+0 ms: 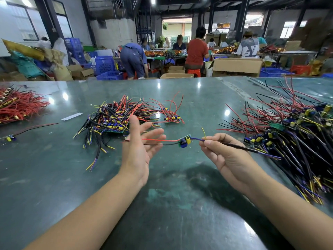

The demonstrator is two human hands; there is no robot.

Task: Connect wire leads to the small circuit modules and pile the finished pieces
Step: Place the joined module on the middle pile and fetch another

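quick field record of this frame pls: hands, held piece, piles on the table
left hand: open, palm up, fingers straight, by the red and black leads
right hand: pinches the purple wire beside the module
module: small green board, yellow capacitor, hanging between the hands above the table
middle pile: tangled wired modules
right pile: larger heap of wired modules
left pile: mostly red wires

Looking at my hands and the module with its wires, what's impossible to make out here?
- Head view: the red and black leads' far ends pass behind the left hand.
- The joint between the module and the wire pinched by the right hand: too small.
- The right pile: cut off by the frame edge.
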